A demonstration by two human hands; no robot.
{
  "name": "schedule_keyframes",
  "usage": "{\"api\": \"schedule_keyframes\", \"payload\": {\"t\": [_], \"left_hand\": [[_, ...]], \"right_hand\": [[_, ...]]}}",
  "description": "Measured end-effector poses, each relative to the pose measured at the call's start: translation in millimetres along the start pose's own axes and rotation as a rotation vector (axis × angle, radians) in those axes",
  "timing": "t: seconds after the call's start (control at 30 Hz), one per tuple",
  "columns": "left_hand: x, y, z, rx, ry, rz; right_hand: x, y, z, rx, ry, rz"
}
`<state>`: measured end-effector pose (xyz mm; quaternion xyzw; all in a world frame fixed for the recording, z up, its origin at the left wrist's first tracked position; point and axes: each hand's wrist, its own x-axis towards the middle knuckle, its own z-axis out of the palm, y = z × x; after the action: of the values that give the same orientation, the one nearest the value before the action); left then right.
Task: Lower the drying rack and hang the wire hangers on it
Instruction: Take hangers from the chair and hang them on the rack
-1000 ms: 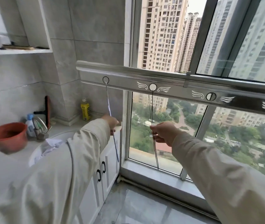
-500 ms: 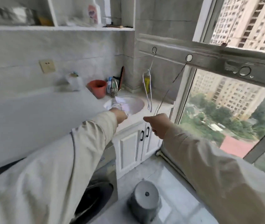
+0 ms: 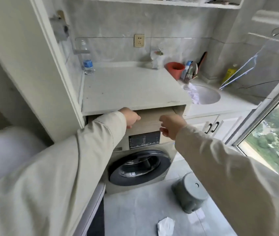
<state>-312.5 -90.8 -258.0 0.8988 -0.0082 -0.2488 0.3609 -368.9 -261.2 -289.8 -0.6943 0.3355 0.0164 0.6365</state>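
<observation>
Counter [image 3: 132, 86] spans the view just above both hands; washing machine [image 3: 140, 159] sits under it, directly below the grip. Drying rack [image 3: 271, 24] is lowered, up and well to the right of the hands, blurred by head motion. Two wire hangers hang from it: a pale one [image 3: 240, 72] and a thin dark one [image 3: 261, 84], both swung out at a slant, well apart from either hand. Sink [image 3: 206, 96] lies between hands and rack. Left hand [image 3: 132, 118] reaches toward the gap under the counter edge, fingers curled; cannot tell whether it holds anything. Right hand [image 3: 171, 126] is loosely open, palm toward the machine front; a thin line beside it may be wire, too faint to call. Judgement: rack is down and two hangers are on; the step in hand looks like a turn away from the rack to fetch more. Next move calls for finding the remaining hangers, none plainly visible here, then carrying them back right and hooking them into the rack's holes.
</observation>
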Motion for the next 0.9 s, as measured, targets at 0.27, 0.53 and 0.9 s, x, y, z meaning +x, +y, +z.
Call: {"api": "schedule_keyframes", "payload": {"t": [0.27,0.53,0.9], "left_hand": [[-24.1,-212.0,-112.1,-0.208,0.107,-0.161],[-6.2,-420.5,-141.1,-0.314,0.234,-0.426],[96.3,-606.2,-12.1,-0.188,0.054,-0.669]], "right_hand": [[-65.1,43.4,236.8,-0.316,-0.324,0.059],[-64.3,131.1,403.1,-0.571,-0.514,0.225],[36.5,320.0,503.8,-0.671,-0.664,0.401]]}}
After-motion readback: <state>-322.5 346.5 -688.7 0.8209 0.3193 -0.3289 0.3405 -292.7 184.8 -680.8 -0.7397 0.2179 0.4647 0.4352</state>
